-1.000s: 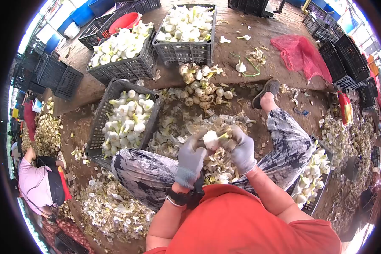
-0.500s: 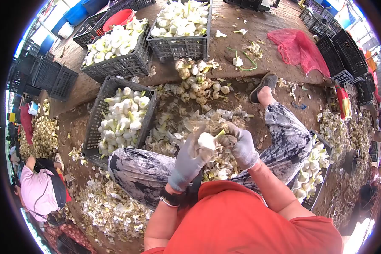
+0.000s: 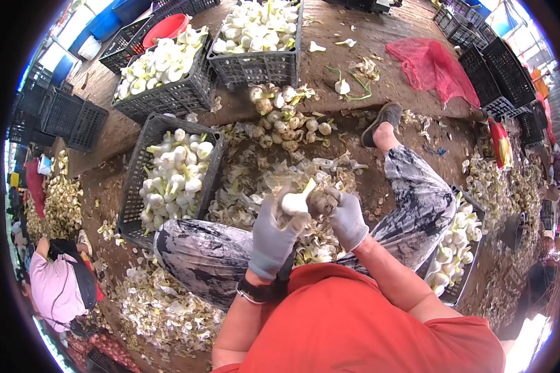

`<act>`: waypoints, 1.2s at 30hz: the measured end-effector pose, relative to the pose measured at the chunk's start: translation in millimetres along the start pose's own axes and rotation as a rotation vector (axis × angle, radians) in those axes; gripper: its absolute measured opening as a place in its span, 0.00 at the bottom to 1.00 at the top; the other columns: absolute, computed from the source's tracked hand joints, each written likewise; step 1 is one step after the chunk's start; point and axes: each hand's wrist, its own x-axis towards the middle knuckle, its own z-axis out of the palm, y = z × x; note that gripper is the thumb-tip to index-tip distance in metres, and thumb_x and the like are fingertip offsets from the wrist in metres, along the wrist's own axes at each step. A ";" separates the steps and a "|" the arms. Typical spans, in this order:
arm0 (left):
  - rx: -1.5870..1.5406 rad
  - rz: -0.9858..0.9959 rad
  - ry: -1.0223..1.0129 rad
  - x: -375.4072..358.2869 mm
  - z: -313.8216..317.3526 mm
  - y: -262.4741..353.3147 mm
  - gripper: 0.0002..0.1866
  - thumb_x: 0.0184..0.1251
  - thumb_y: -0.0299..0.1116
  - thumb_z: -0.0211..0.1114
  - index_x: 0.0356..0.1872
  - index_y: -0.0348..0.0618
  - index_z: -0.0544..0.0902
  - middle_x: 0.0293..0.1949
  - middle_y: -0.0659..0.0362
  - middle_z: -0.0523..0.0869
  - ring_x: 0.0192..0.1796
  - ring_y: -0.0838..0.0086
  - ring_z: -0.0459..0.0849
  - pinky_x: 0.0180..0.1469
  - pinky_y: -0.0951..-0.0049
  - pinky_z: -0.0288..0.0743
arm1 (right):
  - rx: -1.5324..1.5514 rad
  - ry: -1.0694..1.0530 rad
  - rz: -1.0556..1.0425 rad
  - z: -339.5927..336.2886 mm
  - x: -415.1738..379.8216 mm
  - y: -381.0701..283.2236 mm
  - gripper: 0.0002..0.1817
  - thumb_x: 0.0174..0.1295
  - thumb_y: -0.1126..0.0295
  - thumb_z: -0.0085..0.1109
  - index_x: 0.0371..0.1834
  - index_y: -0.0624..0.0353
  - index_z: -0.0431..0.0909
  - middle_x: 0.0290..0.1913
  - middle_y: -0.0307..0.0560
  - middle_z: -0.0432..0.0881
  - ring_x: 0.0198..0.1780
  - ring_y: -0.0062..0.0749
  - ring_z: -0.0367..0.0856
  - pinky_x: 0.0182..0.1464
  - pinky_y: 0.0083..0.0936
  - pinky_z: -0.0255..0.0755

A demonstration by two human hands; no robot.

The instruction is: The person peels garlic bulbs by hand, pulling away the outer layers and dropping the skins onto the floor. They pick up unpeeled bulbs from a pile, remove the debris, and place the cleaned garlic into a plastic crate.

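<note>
My left hand, in a grey glove with soiled fingertips, is closed around a white garlic bulb. The bulb's short green-yellow stem points up and to the right. Close against the bulb's right side is my right hand, gloved too, its dirt-browned fingers curled; what they pinch, if anything, is hidden. Under both hands lies a heap of papery garlic skins. Beyond it is a pile of unpeeled, brownish garlic bulbs.
A black crate of cleaned garlic stands left of my knee; another crate is by my right leg. Two filled crates stand ahead, one of them the far crate. A red mesh bag lies ahead right. A person bends at left.
The bulb has turned in my left hand, so its stem points more upward instead of toward my right hand. My right fingers have shifted slightly left and down. The view has shifted a little.
</note>
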 end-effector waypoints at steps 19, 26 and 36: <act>-0.327 -0.259 -0.047 6.0 -10.9 -10.2 0.29 0.75 0.55 0.51 0.61 0.40 0.73 0.48 0.54 0.81 0.43 0.74 0.80 0.43 0.72 0.76 | 0.016 -0.172 0.127 -2.9 10.7 -22.1 0.11 0.56 0.80 0.64 0.43 0.64 0.83 0.38 0.38 0.84 0.39 0.23 0.82 0.40 0.20 0.76; -0.494 -0.681 -0.463 0.8 -21.0 -11.7 0.29 0.77 0.57 0.43 0.61 0.43 0.73 0.40 0.54 0.84 0.30 0.73 0.78 0.32 0.73 0.72 | -0.658 -0.236 -0.820 -3.1 25.9 -26.4 0.14 0.42 0.83 0.61 0.36 0.61 0.80 0.34 0.49 0.78 0.37 0.47 0.77 0.41 0.29 0.74; -0.656 -0.458 -0.108 10.7 14.8 2.2 0.23 0.80 0.48 0.44 0.60 0.42 0.73 0.48 0.54 0.84 0.48 0.71 0.83 0.50 0.67 0.78 | -0.046 -0.270 -0.112 -9.7 -0.4 -9.9 0.21 0.61 0.80 0.58 0.60 0.61 0.75 0.46 0.43 0.80 0.45 0.19 0.79 0.46 0.16 0.71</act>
